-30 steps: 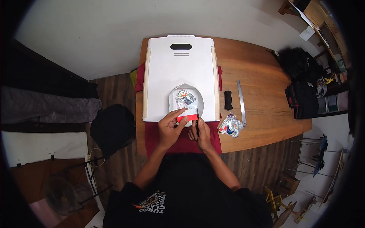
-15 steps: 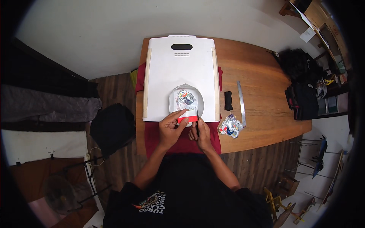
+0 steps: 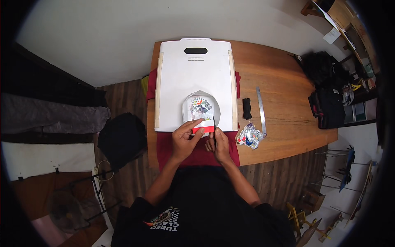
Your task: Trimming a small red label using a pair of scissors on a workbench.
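My left hand (image 3: 185, 139) pinches a small printed piece (image 3: 202, 129), white above and red below, between thumb and fingers. At its right edge are dark scissors (image 3: 214, 122), gripped in my right hand (image 3: 221, 147); the handles are mostly hidden by the fingers. Just beyond both hands, a rounded printed sheet (image 3: 200, 106) with a colourful, partly grey design lies on a large white board (image 3: 196, 78). Its pale outer part has an uneven, cut-looking rim. Both hands are over the board's near edge, above dark red cloth (image 3: 175, 146).
Right of the board, a wooden table (image 3: 279, 111) carries a black bundle (image 3: 246, 108), a metal ruler (image 3: 261, 111) and a pile of colourful printed cutouts (image 3: 250, 136). Folded dark clothes (image 3: 327, 109) sit at the table's right end. A black-covered seat (image 3: 122, 140) stands at the left.
The scissor blades now show slightly higher and more upright at the right edge of the red and white piece. My left hand keeps its hold in nearly the same place.
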